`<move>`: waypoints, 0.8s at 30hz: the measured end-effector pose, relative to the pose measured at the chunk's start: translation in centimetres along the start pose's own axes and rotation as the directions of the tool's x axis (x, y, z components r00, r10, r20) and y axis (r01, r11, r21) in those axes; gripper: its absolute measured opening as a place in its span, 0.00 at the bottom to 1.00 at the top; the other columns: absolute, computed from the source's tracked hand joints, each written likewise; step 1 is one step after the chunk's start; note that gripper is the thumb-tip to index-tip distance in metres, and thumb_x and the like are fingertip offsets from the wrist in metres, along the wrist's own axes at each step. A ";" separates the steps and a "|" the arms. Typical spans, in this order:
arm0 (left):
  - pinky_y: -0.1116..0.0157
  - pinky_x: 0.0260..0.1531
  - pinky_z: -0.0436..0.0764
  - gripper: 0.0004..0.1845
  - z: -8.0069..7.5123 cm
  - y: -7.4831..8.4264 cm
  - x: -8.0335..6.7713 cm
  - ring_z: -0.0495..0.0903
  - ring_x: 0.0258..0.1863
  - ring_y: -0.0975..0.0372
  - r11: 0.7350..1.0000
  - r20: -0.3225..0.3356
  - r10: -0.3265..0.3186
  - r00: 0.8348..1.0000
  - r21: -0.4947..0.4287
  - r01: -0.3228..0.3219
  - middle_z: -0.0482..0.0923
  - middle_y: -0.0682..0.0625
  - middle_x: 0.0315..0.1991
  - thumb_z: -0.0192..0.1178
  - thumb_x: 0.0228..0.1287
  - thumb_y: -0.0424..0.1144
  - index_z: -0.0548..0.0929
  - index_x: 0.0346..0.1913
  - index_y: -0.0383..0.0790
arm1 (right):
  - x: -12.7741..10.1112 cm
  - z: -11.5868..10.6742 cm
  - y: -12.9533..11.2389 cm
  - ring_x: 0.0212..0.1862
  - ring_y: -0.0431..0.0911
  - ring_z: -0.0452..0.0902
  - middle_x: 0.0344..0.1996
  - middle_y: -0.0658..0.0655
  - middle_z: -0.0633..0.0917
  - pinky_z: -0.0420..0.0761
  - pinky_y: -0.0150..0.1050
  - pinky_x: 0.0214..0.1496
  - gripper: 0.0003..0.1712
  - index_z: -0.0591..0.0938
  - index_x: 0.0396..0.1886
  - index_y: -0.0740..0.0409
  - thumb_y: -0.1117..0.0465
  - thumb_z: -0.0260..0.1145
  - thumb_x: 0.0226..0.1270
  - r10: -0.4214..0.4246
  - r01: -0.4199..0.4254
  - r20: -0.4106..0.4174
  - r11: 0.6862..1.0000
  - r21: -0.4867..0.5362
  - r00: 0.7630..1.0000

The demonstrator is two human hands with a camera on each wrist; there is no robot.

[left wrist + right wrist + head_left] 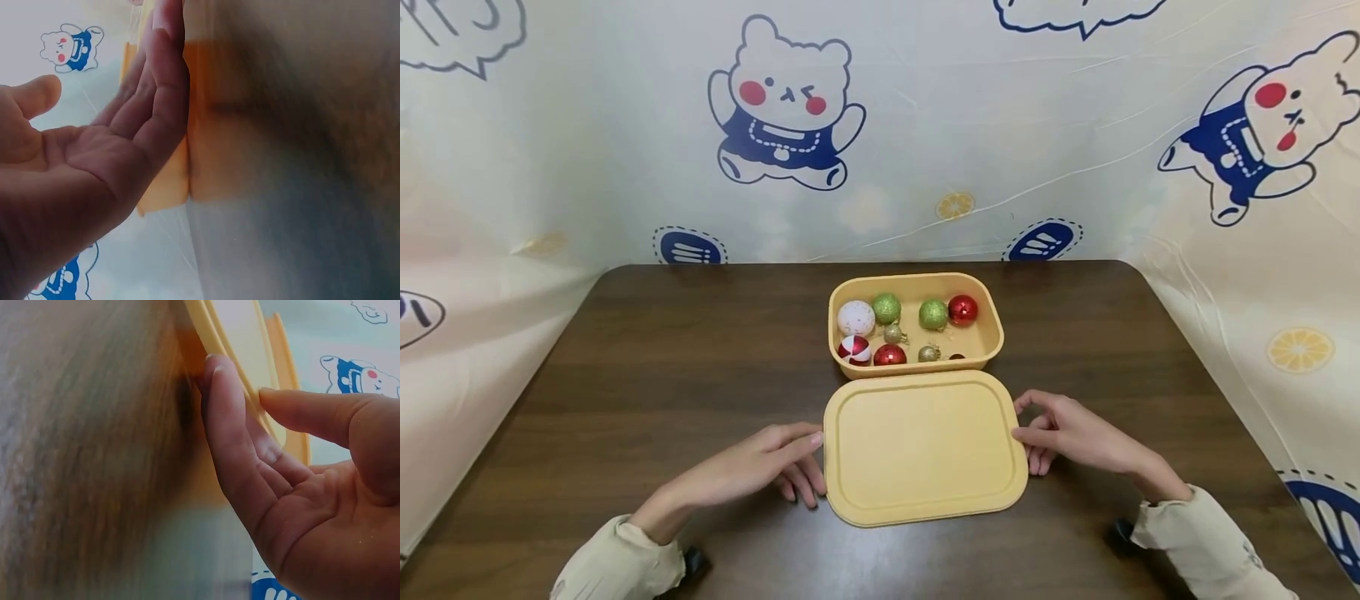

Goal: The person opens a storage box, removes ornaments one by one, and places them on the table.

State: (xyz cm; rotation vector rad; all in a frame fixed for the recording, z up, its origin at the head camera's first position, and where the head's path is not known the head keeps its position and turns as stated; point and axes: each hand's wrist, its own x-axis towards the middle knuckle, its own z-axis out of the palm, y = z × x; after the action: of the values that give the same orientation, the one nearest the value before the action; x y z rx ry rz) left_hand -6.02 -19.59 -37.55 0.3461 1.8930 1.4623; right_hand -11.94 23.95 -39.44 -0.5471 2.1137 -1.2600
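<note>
Nearest first: we're reckoning the L hand is giving the weaker support. It's only touching the lid at its 9 o'clock edge, so if we're tilting or pulling unevenly, that end could be slipping off & hitting the table. Farther out, the lid's 12 o'clock edge is sitting right by the box; can't tell if touching. If we're pushing too far that way, we could be bumping the box & rolling its contents, e.g. the white ball at its 9 o'clock, the red ball at 2.

Re fingers: L ones are lying nearly straight, thumb standing apart in the L wrist view, so we're calling it a touch, not a grip. The R hand, at the lid's 3 o'clock, is pinching: thumb pressing the edge, fingers bending round below.
</note>
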 end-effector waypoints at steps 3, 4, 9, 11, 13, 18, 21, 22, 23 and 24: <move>0.60 0.31 0.85 0.27 -0.3 0.0 0.5 0.86 0.36 0.47 0.999 -0.029 0.011 1.000 0.048 -0.010 0.82 0.38 0.38 0.43 0.82 0.46 0.66 0.69 0.26 | 0.4 0.0 -0.2 0.24 0.53 0.84 0.23 0.60 0.86 0.86 0.46 0.28 0.24 0.69 0.58 0.71 0.59 0.63 0.74 0.016 -0.017 -0.024 0.999 -0.046 1.000; 0.60 0.30 0.85 0.27 -0.5 0.0 0.7 0.85 0.36 0.48 0.998 -0.039 0.012 0.999 0.058 -0.010 0.82 0.38 0.38 0.43 0.82 0.46 0.65 0.69 0.26 | 0.5 0.0 -0.3 0.23 0.53 0.83 0.22 0.60 0.86 0.86 0.46 0.27 0.24 0.69 0.58 0.71 0.58 0.63 0.74 0.022 -0.024 -0.032 0.998 -0.059 0.999; 0.60 0.29 0.84 0.28 -1.6 0.0 1.3 0.85 0.35 0.49 0.994 -0.066 0.007 0.998 0.105 0.000 0.79 0.38 0.39 0.43 0.81 0.46 0.63 0.69 0.24 | 1.4 0.3 -0.7 0.20 0.54 0.82 0.21 0.60 0.85 0.85 0.47 0.23 0.24 0.70 0.59 0.69 0.57 0.63 0.74 0.038 -0.043 -0.058 0.995 -0.087 0.998; 0.60 0.29 0.84 0.28 -2.0 0.1 1.4 0.85 0.35 0.49 0.993 -0.075 0.001 0.997 0.121 0.009 0.79 0.38 0.39 0.43 0.81 0.46 0.63 0.69 0.24 | 1.7 0.4 -0.8 0.19 0.54 0.82 0.21 0.60 0.85 0.84 0.48 0.22 0.24 0.70 0.59 0.69 0.57 0.63 0.74 0.033 -0.039 -0.065 0.995 -0.096 0.997; 0.60 0.30 0.84 0.29 -2.4 0.0 1.6 0.85 0.35 0.50 0.991 -0.078 -0.006 0.997 0.133 0.016 0.79 0.39 0.39 0.44 0.81 0.46 0.62 0.70 0.24 | 2.0 0.5 -1.0 0.19 0.54 0.82 0.20 0.59 0.85 0.84 0.47 0.22 0.24 0.71 0.59 0.70 0.57 0.63 0.74 0.029 -0.037 -0.075 0.993 -0.109 0.997; 0.60 0.32 0.85 0.30 -2.8 0.2 1.9 0.85 0.35 0.51 0.987 -0.090 -0.025 0.996 0.153 0.039 0.79 0.39 0.40 0.45 0.81 0.46 0.60 0.71 0.23 | 2.3 0.5 -1.2 0.18 0.51 0.82 0.19 0.56 0.85 0.84 0.45 0.22 0.26 0.71 0.60 0.71 0.58 0.65 0.72 0.024 -0.043 -0.114 0.984 -0.173 0.993; 0.59 0.33 0.85 0.31 -3.1 0.4 2.0 0.84 0.35 0.52 0.983 -0.118 -0.041 0.992 0.171 0.061 0.79 0.40 0.41 0.46 0.80 0.47 0.59 0.72 0.25 | 2.4 0.4 -1.4 0.18 0.50 0.82 0.20 0.54 0.85 0.84 0.44 0.22 0.27 0.72 0.61 0.71 0.59 0.67 0.70 0.000 -0.035 -0.151 0.973 -0.227 0.989; 0.59 0.33 0.85 0.32 -3.2 0.5 2.0 0.84 0.35 0.52 0.982 -0.131 -0.048 0.990 0.177 0.071 0.79 0.40 0.41 0.46 0.80 0.48 0.59 0.72 0.26 | 2.4 0.4 -1.5 0.19 0.49 0.82 0.20 0.53 0.85 0.84 0.43 0.22 0.27 0.72 0.61 0.71 0.60 0.67 0.70 -0.011 -0.029 -0.160 0.970 -0.241 0.987; 0.59 0.34 0.85 0.32 -3.3 0.5 2.0 0.84 0.35 0.53 0.979 -0.146 -0.056 0.988 0.185 0.083 0.79 0.41 0.41 0.47 0.80 0.48 0.60 0.72 0.27 | 2.5 0.3 -1.5 0.19 0.49 0.82 0.20 0.53 0.85 0.84 0.42 0.22 0.27 0.73 0.61 0.71 0.61 0.67 0.70 -0.020 -0.024 -0.167 0.967 -0.253 0.986; 0.59 0.35 0.85 0.32 -3.4 0.5 2.1 0.84 0.36 0.53 0.977 -0.162 -0.062 0.985 0.194 0.093 0.79 0.41 0.42 0.48 0.79 0.49 0.60 0.72 0.28 | 2.5 0.3 -1.6 0.19 0.48 0.82 0.20 0.53 0.85 0.84 0.41 0.23 0.26 0.73 0.61 0.71 0.61 0.67 0.70 -0.030 -0.018 -0.173 0.964 -0.267 0.984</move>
State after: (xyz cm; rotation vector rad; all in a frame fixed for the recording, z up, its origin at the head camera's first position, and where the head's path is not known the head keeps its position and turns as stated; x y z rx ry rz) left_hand -9.85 -20.66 -37.49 0.2541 2.1623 1.2815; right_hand -13.54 21.46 -38.87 -0.5739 2.4534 -1.0645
